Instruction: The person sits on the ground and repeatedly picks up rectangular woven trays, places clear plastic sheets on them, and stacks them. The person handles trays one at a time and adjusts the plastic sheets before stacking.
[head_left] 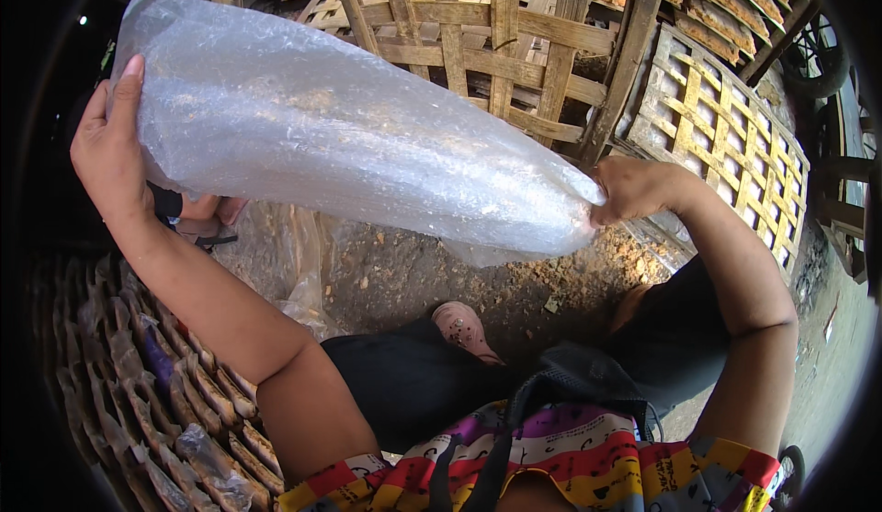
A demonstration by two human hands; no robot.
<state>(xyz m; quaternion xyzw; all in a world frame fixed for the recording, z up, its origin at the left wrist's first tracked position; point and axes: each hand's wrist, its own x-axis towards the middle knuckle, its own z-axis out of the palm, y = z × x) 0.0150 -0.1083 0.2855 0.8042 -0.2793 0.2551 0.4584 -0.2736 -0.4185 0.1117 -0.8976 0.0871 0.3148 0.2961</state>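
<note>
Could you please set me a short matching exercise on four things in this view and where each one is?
Things:
1. left hand
2. right hand
3. bamboo basket
4. pink shoe

Places:
a. on the dirt ground, below the bag
b. grips the plastic bag at its wide end
c. behind the bag, top centre
d. grips the bag's narrow end

Pairs: 1-b, 2-d, 3-c, 4-a

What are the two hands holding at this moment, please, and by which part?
A clear plastic bag, stretched between both: the left hand grips its wide end, the right hand pinches its bunched narrow end.
</note>
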